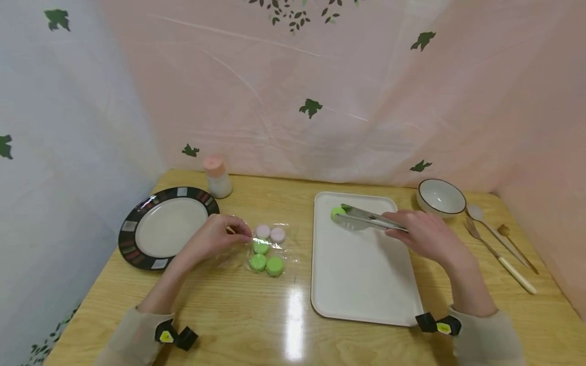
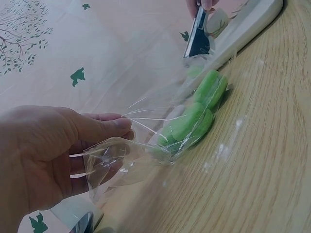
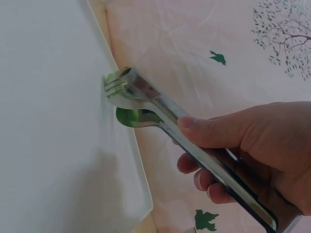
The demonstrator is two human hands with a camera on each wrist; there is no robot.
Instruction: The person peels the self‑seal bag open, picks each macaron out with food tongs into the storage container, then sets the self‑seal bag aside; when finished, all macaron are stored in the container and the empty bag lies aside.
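My left hand [image 1: 221, 235] pinches the edge of a clear plastic bag [image 2: 114, 158] between thumb and fingertip. Inside or under the film lie green macarons [image 1: 274, 266] and two pale pink macarons [image 1: 277, 234], on the table left of the tray. With curled fingers my right hand [image 1: 423, 236] grips metal serving tongs [image 3: 194, 150], one end of which is fork-shaped. The tong tips are at a single green macaron [image 1: 337, 212] near the far left of the white tray [image 1: 366, 284]. Whether the tips still squeeze that macaron, I cannot tell.
A dark-rimmed plate [image 1: 130, 249] stands at the left, with a pink-capped shaker [image 1: 217, 178] behind it. A small bowl [image 1: 441, 195] is at the back right. Beside it lie a fork [image 1: 494, 251], a spoon [image 1: 476, 212] and a thin brown utensil [image 1: 517, 246]. Fabric hangs behind the table.
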